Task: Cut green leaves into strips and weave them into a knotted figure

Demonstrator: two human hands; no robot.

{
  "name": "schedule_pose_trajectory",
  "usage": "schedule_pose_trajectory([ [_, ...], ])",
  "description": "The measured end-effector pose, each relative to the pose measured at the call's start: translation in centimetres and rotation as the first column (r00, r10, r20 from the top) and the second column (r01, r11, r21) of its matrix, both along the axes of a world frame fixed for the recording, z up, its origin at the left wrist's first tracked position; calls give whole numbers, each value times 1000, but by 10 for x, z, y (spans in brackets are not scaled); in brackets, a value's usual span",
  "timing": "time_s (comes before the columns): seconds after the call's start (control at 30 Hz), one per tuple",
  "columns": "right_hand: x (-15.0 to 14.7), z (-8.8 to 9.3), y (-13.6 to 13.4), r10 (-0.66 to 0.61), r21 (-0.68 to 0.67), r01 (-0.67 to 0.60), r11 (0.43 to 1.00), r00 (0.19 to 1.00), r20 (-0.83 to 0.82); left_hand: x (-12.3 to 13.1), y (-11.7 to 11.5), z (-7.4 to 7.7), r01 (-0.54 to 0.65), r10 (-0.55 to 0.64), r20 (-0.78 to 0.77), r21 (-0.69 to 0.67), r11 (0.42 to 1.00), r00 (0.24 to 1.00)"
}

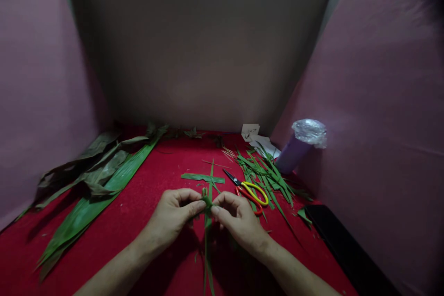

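Note:
Between my two hands is a small folded green leaf strip (207,200), pinched from both sides at the middle of the work surface. My left hand (176,210) grips its left side between thumb and index finger. From the right, the thumb and index finger of my right hand (237,215) close on it too. Long narrow strips run below the fold towards me. Just beyond lies a flat leaf piece (197,177) with a thin strip across it. Scissors (248,189) with one yellow and one red handle rest beside my right hand, their black blades partly apart.
Large green leaves (90,210) and withered brown ones (104,166) lie at left. Cut leaf strips (265,171), thin sticks (229,153) and papers (265,145) are at right. A purple cylinder (294,150) topped with clear plastic stands near a black slab (343,245). Walls enclose the red cloth (149,231).

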State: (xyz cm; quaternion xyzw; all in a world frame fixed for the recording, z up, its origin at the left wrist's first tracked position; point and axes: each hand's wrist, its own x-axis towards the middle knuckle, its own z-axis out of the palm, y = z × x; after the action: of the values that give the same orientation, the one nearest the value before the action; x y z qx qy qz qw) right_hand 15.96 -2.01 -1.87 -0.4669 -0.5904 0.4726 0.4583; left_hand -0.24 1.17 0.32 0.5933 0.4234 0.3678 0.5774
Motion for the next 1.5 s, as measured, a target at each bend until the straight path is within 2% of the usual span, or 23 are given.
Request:
schedule_pose_trajectory([
  [0.13,0,4,-2,-40,85,29,996,992,120,0,-2,-2,32,-31,-21,32,999,999],
  [0.37,-4,2,-3,-140,192,94,977,960,244,5,-4,-5,26,-26,-22,7,1000,999],
  [0.53,-5,2,-2,-161,189,121,974,965,210,7,-6,-6,21,-22,-5,-12,1000,1000],
  [0.73,-5,2,-3,-183,188,149,971,967,178,5,-2,-8,116,-110,85,-64,991,990],
  [1.1,-3,-3,-1,-176,173,150,973,973,146,3,-3,-2,13,-1,114,-104,994,993],
  [1.27,-3,-5,-1,-180,169,154,974,972,151,5,-3,-6,22,-14,138,-61,998,990],
  [1.5,-5,-2,-1,-213,228,161,960,950,228,4,-3,-6,55,-47,110,-69,996,993],
])
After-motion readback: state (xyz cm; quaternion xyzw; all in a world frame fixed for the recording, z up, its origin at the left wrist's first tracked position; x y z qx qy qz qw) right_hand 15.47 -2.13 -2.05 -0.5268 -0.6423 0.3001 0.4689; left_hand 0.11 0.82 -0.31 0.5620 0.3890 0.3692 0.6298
